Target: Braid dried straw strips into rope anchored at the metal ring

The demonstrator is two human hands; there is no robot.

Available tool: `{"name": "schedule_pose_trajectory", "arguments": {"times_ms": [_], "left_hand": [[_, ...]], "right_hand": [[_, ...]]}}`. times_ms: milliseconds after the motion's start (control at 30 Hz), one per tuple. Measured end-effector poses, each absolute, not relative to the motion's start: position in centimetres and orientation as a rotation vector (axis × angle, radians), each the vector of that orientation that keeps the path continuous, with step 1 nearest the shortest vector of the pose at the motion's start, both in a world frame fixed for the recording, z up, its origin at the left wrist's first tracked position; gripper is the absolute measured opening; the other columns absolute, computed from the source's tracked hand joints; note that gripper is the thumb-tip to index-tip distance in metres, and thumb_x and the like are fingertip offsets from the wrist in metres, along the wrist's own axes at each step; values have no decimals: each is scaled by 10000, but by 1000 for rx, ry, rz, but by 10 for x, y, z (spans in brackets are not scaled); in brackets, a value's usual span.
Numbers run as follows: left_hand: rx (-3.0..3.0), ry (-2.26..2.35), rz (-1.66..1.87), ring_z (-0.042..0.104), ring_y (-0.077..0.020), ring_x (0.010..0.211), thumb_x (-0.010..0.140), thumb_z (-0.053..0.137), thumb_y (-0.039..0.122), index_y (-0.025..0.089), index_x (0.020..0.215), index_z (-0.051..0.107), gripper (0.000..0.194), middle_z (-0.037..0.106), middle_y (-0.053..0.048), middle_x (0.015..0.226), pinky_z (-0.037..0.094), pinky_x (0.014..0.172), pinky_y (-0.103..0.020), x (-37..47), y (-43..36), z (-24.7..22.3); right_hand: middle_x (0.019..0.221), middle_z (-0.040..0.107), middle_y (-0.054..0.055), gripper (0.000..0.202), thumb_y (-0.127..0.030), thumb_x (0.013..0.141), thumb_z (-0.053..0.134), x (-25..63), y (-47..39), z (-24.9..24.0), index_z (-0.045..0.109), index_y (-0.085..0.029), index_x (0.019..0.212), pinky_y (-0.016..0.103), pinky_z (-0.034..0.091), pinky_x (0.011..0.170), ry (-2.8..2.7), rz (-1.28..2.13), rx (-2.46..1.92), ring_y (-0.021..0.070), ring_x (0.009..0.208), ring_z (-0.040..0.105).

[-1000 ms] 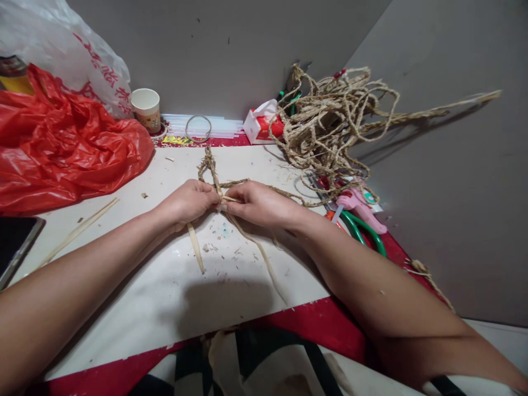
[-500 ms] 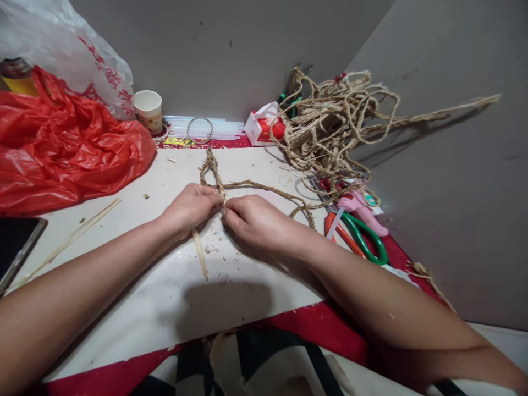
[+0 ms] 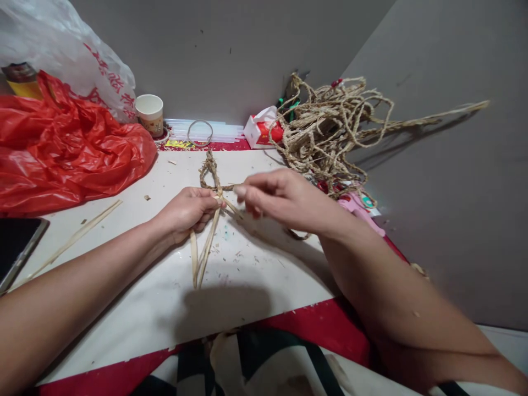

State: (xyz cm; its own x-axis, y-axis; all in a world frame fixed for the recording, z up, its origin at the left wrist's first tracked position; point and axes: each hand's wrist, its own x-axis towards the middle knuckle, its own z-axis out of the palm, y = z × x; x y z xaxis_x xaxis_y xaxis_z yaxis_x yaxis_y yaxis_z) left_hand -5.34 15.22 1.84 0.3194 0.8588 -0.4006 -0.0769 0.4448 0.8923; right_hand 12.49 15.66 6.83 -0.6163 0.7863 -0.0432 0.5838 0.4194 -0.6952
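Note:
My left hand (image 3: 190, 213) pinches pale straw strips (image 3: 209, 245) where they join a braided straw rope (image 3: 210, 169), which ends in a small loop beyond my fingers. Several strips hang down from the pinch over the white board. To the right, my right hand (image 3: 280, 197) is raised over the board, slightly blurred, its fingers apart from the strips and loosely curled. Nothing shows between its fingers. Part of the rope runs behind it. A short strip end points from the join towards this hand.
A heap of straw rope (image 3: 325, 126) lies at the back right, beside a tissue pack (image 3: 262, 129) and a pink glue gun (image 3: 361, 209). Further left are a paper cup (image 3: 149, 116), a red plastic bag (image 3: 78, 154), a phone (image 3: 18, 247) and loose straw (image 3: 74, 236).
My right hand has let go at the join and moved up and to the right. More pale strips now show hanging below my left hand, which stays at the join.

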Motion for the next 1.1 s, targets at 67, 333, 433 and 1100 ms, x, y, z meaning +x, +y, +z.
{"name": "schedule_pose_trajectory", "arguments": {"times_ms": [67, 333, 433, 1100], "left_hand": [[901, 1050, 725, 153, -19, 341, 805, 537, 129, 147, 621, 499, 189, 263, 92, 405, 88, 355, -187, -54, 153, 19], [1034, 1070, 692, 162, -38, 353, 785, 529, 156, 145, 641, 553, 146, 267, 86, 403, 105, 375, -210, -53, 155, 16], [1247, 1136, 713, 286, -49, 404, 763, 555, 206, 135, 656, 573, 130, 408, 52, 463, 209, 419, -204, -54, 156, 12], [2459, 1681, -83, 608, -272, 677, 833, 354, 150, 40, 1134, 528, 366, 623, -140, 681, 349, 580, -322, -40, 114, 22]], "right_hand": [[620, 529, 9, 307, -350, 907, 463, 124, 168, 55, 564, -123, 727, 214, 302, 536, -2204, 916, -1263, 87, 567, 433], [513, 401, -57, 303, -333, 902, 470, 114, 184, 12, 514, -133, 680, 191, 182, 391, -1938, 1661, -1199, 26, 389, 248], [451, 348, -75, 309, -291, 880, 479, 114, 184, 14, 454, -154, 604, 205, 116, 357, -1821, 1760, -1273, 24, 344, 200], [362, 287, -83, 347, -190, 807, 513, 97, 162, 15, 388, -167, 484, 177, 101, 298, -1292, 1961, -1236, 24, 298, 170]]}}
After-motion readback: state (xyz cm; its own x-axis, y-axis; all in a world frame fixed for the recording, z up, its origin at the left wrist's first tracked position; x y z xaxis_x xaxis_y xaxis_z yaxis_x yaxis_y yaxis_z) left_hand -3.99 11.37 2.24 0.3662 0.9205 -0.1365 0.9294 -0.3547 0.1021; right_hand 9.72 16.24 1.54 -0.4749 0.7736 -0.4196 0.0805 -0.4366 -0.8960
